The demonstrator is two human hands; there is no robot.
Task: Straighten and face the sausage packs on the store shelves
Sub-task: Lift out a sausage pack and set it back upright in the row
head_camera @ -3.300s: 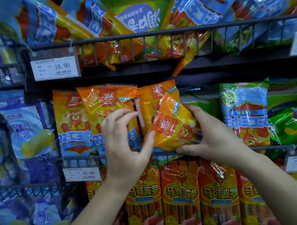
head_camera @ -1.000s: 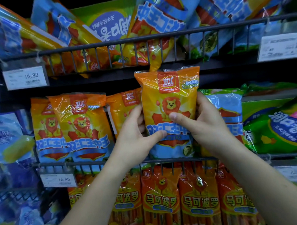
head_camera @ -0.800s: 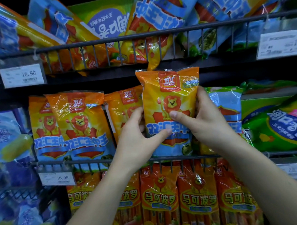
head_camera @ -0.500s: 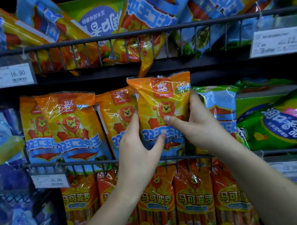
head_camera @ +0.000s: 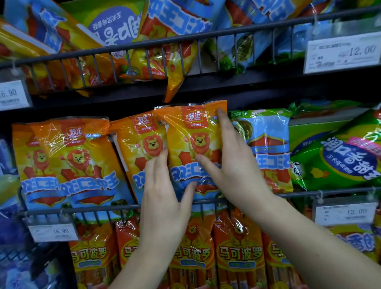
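An orange lion sausage pack (head_camera: 193,131) stands upright and faces front on the middle wire shelf (head_camera: 340,191), overlapping a matching pack (head_camera: 139,146) on its left. My left hand (head_camera: 163,202) lies along the pack's left edge with straight fingers, thumb pressing its lower front. My right hand (head_camera: 236,164) rests flat on its right side, one finger reaching the top corner, thumb across the front. Two more orange lion packs (head_camera: 61,163) stand further left.
A blue-and-green pack (head_camera: 265,141) and a green corn-flavour bag (head_camera: 347,157) sit to the right. The upper shelf (head_camera: 137,48) holds tilted packs, one corner hanging down. Long orange sausage packs (head_camera: 238,251) fill the lower shelf. Price tags (head_camera: 53,232) hang on the rails.
The orange pack has come down from mid-air into the row behind the rail. Both hands have loosened from holding it to lying straight-fingered against it.
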